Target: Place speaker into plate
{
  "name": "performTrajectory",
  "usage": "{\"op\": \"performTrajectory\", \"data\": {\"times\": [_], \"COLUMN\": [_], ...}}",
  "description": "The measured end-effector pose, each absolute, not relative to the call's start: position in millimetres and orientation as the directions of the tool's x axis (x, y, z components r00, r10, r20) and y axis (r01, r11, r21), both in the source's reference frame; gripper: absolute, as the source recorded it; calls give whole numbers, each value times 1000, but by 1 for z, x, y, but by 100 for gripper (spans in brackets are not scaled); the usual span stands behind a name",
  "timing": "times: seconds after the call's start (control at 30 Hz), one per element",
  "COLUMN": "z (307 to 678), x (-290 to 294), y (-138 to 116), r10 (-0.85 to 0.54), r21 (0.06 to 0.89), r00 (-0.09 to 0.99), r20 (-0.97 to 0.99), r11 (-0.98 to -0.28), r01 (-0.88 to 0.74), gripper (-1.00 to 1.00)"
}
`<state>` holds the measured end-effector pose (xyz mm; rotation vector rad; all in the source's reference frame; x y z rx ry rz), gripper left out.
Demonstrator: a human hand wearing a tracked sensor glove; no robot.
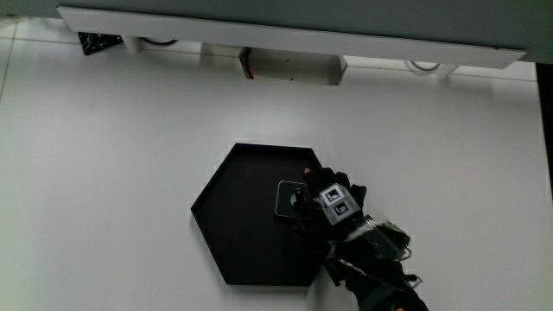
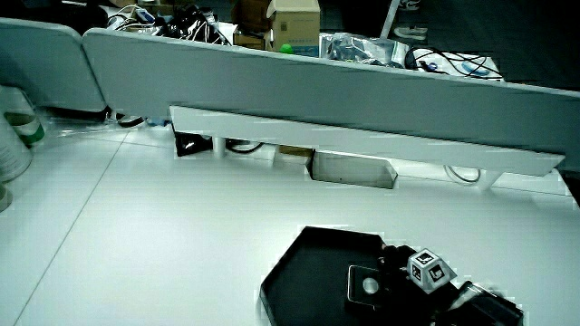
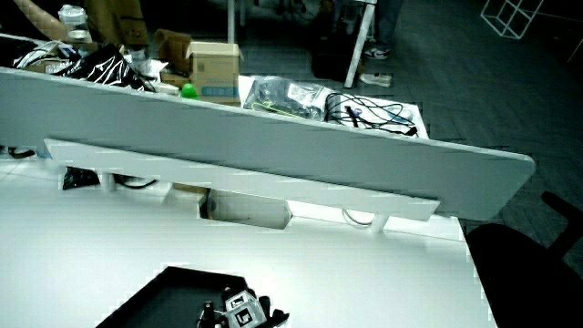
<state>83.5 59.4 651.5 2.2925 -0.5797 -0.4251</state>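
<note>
A black hexagonal plate [image 1: 251,220] lies flat on the white table, seen in the main view and in a side view [image 2: 308,272]. The speaker [image 1: 291,198] is a small flat square, dark with a pale rim, and it sits inside the plate close to the plate's edge; a side view shows it too [image 2: 367,287]. The gloved hand [image 1: 333,206] reaches over that edge, patterned cube upward, with its fingers curled on the speaker's side. In both side views the hand [image 2: 426,272] [image 3: 239,314] stays low over the plate. The forearm [image 1: 380,276] runs back toward the person.
A low grey partition [image 2: 362,100] closes off the table, with a white ledge [image 1: 285,39] and a recessed box [image 1: 289,67] under it. A small black item [image 1: 95,41] sits below the ledge. A pale container [image 2: 14,136] stands at the table's edge.
</note>
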Motion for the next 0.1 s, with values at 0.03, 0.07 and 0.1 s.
{"op": "performTrajectory", "data": {"times": [0.03,0.07,0.1], "z": [644,640,635], "x": [90,98,105], "y": [60,62,64], "r10": [-483,-462,-440], "r21": [697,675,653], "r00": [863,876,888], "r20": [-147,-140,-132], "r11": [-670,-692,-713], "r01": [-256,-257,-256], "gripper": [-100,-100,-100]}}
